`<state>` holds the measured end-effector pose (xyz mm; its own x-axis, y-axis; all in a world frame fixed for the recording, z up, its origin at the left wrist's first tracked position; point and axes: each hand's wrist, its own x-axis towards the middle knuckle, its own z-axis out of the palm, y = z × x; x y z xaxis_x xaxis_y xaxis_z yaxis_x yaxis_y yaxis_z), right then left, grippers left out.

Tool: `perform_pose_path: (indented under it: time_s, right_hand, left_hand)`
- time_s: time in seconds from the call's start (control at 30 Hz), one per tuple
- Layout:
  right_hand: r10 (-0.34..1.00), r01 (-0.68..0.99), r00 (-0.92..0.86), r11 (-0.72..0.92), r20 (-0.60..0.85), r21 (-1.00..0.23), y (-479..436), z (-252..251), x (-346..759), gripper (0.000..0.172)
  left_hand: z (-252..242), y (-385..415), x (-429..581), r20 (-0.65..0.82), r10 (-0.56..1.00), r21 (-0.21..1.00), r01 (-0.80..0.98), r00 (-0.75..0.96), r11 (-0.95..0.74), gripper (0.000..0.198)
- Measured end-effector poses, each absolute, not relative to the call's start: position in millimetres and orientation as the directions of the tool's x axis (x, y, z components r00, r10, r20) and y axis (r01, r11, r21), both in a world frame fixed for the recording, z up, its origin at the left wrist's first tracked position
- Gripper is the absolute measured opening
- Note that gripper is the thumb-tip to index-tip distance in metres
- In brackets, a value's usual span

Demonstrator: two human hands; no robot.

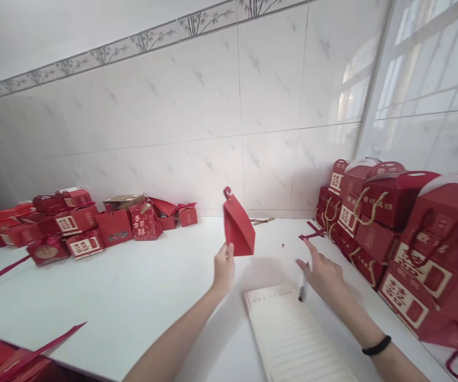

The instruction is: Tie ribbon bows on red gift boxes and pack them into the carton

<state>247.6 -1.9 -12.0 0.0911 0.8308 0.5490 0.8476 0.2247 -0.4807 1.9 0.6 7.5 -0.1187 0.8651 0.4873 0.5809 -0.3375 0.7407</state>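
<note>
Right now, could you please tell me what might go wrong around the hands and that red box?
The left hand pinches the flat red box only by its lower corner, so it might slip or bend. The open right hand hovers by the pen beside the notebook and could knock it rolling. The stacked red boxes stand close to that arm; a sweep may topple them.
</note>
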Motion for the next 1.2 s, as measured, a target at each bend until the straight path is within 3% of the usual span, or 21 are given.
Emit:
perform_pose_path:
  time_s: [0.1, 0.17, 0.27, 0.33, 0.4, 0.53, 0.63, 0.8, 0.97, 1.03, 1.1, 1.2]
  right_hand:
    - [0.825, 0.445, 0.074, 0.475, 0.560, -0.759, -20, 4, 223, 0.064]
    - [0.835, 0.246, 0.054, 0.520, 0.547, -0.818, -28, 7, 210, 0.063]
    - [0.848, 0.145, 0.129, 0.497, 0.514, -0.856, -30, 7, 206, 0.052]
    - [0.847, 0.148, 0.187, 0.477, 0.498, -0.867, -29, 7, 210, 0.041]
    - [0.838, 0.162, 0.195, 0.484, 0.509, -0.860, -30, 8, 215, 0.032]
    - [0.798, 0.145, 0.047, 0.589, 0.601, -0.795, -40, 15, 214, 0.029]
    - [0.770, 0.121, -0.129, 0.638, 0.625, -0.761, -50, 17, 208, 0.024]
    - [0.753, 0.120, -0.270, 0.645, 0.600, -0.755, -56, 12, 204, 0.023]
    - [0.707, 0.230, -0.044, 0.694, 0.705, -0.682, -60, 13, 200, 0.029]
    - [0.632, 0.280, 0.068, 0.731, 0.772, -0.623, -64, 17, 197, 0.021]
    - [0.552, 0.325, 0.093, 0.770, 0.829, -0.549, -68, 23, 195, 0.007]
    - [0.487, 0.381, 0.053, 0.797, 0.872, -0.468, -74, 29, 193, 0.006]
  left_hand:
    - [1, -22, 47, 0.609, 0.793, 0.667, 0.540, 0.003, -0.514, 0.035]
    - [-5, -32, 60, 0.688, 0.710, 0.554, 0.525, 0.148, -0.646, 0.038]
    - [-11, -37, 57, 0.657, 0.674, 0.447, 0.545, 0.338, -0.709, 0.045]
    - [-12, -35, 49, 0.628, 0.655, 0.392, 0.556, 0.421, -0.733, 0.046]
    - [-9, -32, 41, 0.670, 0.635, 0.377, 0.560, 0.384, -0.737, 0.044]
    - [6, -31, 34, 0.754, 0.657, 0.565, 0.505, 0.004, -0.652, 0.036]
    - [23, -37, 32, 0.688, 0.716, 0.710, 0.315, -0.118, -0.630, 0.033]
    - [42, -47, 31, 0.543, 0.839, 0.834, 0.103, 0.024, -0.543, 0.022]
    - [43, -55, 40, 0.502, 0.857, 0.853, 0.093, 0.116, -0.513, 0.019]
    - [42, -59, 44, 0.517, 0.845, 0.842, 0.093, 0.137, -0.531, 0.017]
    - [42, -62, 46, 0.545, 0.828, 0.824, 0.099, 0.132, -0.558, 0.015]
    - [41, -65, 48, 0.564, 0.814, 0.812, 0.084, 0.140, -0.577, 0.014]
